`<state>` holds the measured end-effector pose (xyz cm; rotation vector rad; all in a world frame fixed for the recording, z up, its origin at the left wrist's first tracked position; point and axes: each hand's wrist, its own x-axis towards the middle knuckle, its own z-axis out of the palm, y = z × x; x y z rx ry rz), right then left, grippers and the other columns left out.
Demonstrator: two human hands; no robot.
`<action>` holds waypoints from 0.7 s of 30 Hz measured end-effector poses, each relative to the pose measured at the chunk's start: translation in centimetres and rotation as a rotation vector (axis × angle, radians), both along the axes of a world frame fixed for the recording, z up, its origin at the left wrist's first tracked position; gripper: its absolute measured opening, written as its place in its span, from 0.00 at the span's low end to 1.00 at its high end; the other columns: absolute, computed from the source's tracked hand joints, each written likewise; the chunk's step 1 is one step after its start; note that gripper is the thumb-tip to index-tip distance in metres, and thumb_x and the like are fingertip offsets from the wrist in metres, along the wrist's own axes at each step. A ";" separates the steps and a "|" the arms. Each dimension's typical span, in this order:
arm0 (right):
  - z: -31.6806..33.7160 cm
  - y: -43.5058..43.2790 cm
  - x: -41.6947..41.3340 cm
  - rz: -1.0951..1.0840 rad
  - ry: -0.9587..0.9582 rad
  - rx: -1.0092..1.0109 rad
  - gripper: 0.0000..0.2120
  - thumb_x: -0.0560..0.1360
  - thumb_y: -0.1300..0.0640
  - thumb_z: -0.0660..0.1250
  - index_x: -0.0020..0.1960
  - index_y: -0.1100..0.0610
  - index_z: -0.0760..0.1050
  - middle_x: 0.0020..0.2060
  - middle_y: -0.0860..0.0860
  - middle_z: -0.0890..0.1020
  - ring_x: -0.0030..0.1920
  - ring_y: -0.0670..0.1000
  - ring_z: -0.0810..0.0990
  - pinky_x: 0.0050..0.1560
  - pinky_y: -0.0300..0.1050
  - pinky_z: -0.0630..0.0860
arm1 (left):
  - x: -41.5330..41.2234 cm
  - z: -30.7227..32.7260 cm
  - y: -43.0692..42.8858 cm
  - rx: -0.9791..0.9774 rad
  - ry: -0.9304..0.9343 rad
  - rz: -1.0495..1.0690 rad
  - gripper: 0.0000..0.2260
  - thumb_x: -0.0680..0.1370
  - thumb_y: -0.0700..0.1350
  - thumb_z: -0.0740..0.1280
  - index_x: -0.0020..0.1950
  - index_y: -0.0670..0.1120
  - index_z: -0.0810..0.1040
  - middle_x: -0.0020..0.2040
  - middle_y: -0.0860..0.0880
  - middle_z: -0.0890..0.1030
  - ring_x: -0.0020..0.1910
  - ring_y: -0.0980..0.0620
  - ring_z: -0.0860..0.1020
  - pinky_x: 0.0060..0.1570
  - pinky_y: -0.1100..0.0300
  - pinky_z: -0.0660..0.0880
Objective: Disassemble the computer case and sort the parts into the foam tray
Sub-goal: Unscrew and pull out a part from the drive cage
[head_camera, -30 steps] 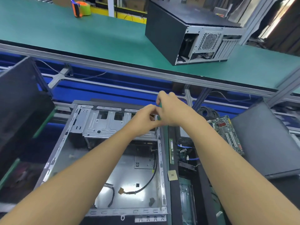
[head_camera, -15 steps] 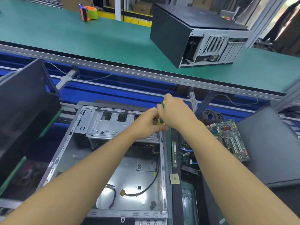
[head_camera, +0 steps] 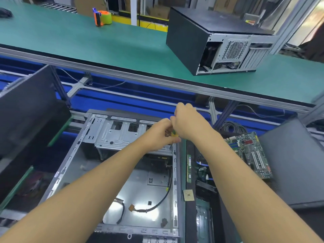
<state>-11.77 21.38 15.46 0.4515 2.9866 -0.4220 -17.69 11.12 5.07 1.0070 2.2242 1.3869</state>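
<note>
The computer case (head_camera: 140,231) lies open in front, below the green desk (head_camera: 87,41); at its far corner the right hand (head_camera: 189,125) grips a green screwdriver (head_camera: 174,133) and the left hand (head_camera: 157,135) pinches it lower down, likely to keep the tip steady. Just beside, the foam tray (head_camera: 190,218) holds a memory stick (head_camera: 188,168) and a small chip (head_camera: 188,195).

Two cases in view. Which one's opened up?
The near case: side off, bare metal interior and cables showing. The far case on the green belt has its black panels on.
</note>
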 end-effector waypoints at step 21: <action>0.3 -1.0 0.5 -0.030 -0.032 -0.126 0.13 0.78 0.56 0.62 0.61 0.56 0.67 0.61 0.55 0.67 0.66 0.61 0.63 0.47 0.52 0.66 | 0.6 -0.1 -0.7 -0.002 -0.054 0.097 0.09 0.77 0.40 0.69 0.41 0.54 0.77 0.35 0.63 0.80 0.35 0.61 0.76 0.33 0.73 0.69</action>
